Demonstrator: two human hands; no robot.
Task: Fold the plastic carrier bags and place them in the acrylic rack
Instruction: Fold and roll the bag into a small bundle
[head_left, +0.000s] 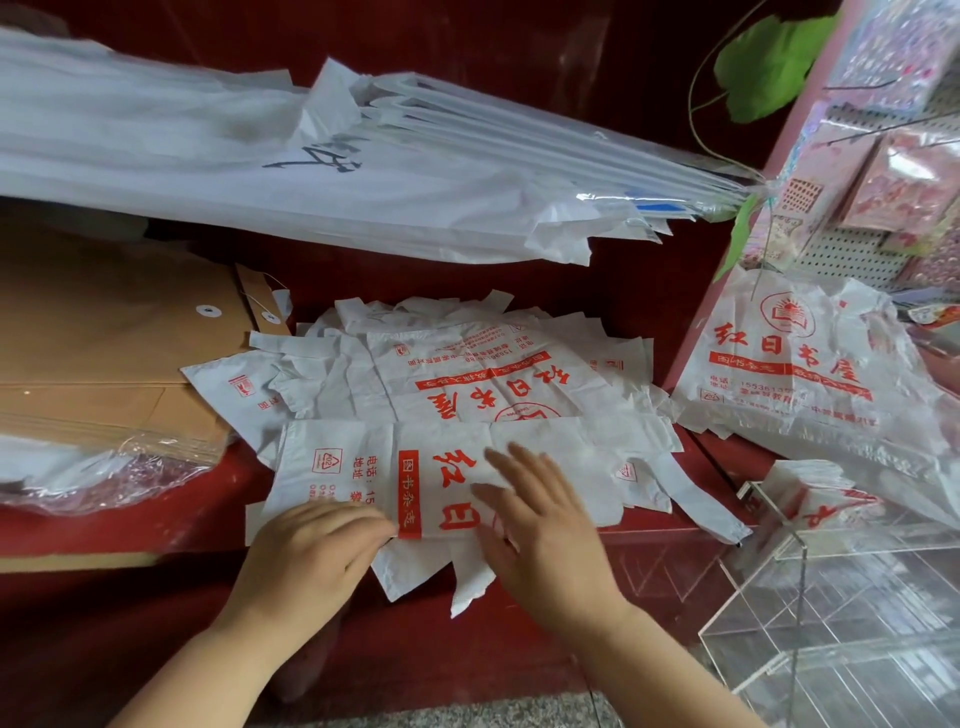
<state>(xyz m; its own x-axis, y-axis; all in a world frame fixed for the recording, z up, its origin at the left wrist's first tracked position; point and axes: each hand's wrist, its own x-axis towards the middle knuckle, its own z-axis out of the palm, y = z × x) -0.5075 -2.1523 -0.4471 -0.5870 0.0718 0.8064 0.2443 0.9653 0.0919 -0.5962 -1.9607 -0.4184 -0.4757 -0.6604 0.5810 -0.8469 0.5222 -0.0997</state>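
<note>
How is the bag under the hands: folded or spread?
Folded: the bag is a long strip showing only half its red print; the right hand lies flat on it.

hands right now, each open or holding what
Left hand: fingertips at edge of the white red-printed plastic carrier bag; grip cannot be told.
Right hand: open, flat on that bag.

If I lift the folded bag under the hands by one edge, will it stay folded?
Probably not: the folded bag is thin, wrinkled film, so it would likely droop open. It looks light and may slide on the pile beneath.
</note>
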